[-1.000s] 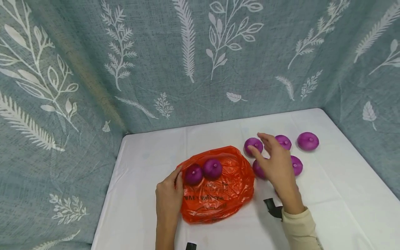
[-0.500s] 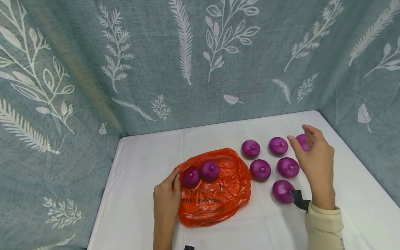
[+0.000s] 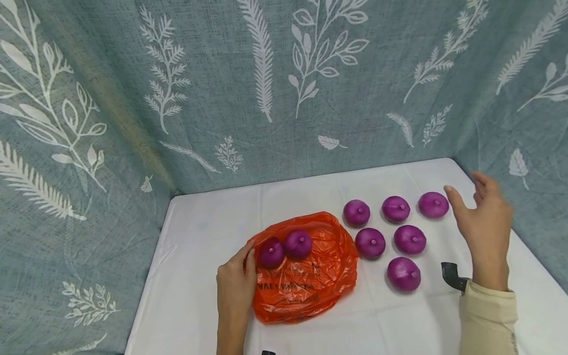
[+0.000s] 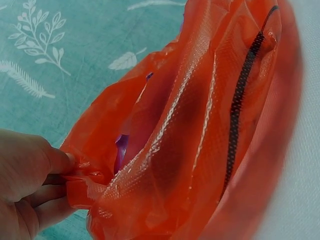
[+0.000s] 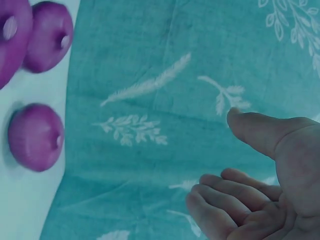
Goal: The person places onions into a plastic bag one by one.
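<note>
An orange-red plastic bag [image 3: 328,291] lies spread open on the white table, with dark print on it. Two purple onions [image 3: 298,244] sit side by side in its mouth. At the bag's left edge, my left hand [image 3: 233,286] pinches the rim; the left wrist view shows thumb and fingers on the gathered plastic [image 4: 90,185]. Several more purple onions [image 3: 404,274] rest right of the bag. My right hand [image 3: 485,227] hovers beyond the far-right onion [image 3: 433,204], holding nothing, thumb apart from its loosely bent fingers [image 5: 220,200].
The white table [image 3: 199,246] is bordered behind and at the sides by blue-green cloth [image 3: 284,148] with white leaf prints. A black strap piece [image 3: 453,276] sticks out from the right wrist beside the beige sleeve [image 3: 490,315].
My right hand has travelled right, from over the onions beside the bag, past the far-right one to the table's right side. The left hand stays at the bag's rim; the onions lie as before.
</note>
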Motion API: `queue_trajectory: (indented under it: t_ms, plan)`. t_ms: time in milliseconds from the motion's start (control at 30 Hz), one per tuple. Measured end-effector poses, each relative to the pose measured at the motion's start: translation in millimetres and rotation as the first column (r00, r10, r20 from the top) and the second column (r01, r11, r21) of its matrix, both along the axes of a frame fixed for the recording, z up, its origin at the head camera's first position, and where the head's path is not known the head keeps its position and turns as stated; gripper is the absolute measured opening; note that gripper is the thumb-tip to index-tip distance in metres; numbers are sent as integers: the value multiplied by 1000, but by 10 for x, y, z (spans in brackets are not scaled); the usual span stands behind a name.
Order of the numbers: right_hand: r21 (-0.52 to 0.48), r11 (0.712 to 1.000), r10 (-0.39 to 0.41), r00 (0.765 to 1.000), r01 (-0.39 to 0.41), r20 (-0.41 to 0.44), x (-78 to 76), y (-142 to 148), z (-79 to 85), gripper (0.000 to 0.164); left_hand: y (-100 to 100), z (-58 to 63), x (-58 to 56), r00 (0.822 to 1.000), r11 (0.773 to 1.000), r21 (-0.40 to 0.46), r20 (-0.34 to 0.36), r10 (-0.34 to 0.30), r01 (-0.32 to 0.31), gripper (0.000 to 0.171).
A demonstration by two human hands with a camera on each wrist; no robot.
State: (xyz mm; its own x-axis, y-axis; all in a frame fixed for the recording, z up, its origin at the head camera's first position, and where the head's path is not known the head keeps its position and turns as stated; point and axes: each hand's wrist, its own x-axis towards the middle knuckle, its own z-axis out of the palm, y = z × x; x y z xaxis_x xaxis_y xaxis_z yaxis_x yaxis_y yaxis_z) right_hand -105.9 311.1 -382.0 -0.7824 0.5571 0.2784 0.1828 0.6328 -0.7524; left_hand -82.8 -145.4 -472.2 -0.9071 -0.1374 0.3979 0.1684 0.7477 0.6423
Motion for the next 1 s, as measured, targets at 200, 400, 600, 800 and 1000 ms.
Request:
queue_trajectory:
  t_ms: [200, 400, 600, 800, 1000]
  plan:
    - [-9, 1000, -3, 1000, 3, 13, -10, 107, -82, 74, -1, 0, 6, 1000, 1000, -1, 6, 4, -4, 29]
    - [2, 1000, -9, 1000, 9, 29, -61, 193, -250, 77, 5, 0, 13, 1000, 1000, 0, 24, 14, -14, 29]
    - [24, 999, 21, 998, -23, 65, -125, 283, -476, 80, 8, 1, 12, 1000, 1000, -10, 20, 19, -19, 28]
    - [34, 998, 48, 988, -54, 149, -166, 331, -681, 85, 1, -11, 11, 999, 1000, -15, 27, 24, -23, 28]
    - [25, 993, 104, 973, -112, 206, -226, 387, -829, 91, -1, -15, 11, 999, 1000, -13, 29, 27, -27, 29]
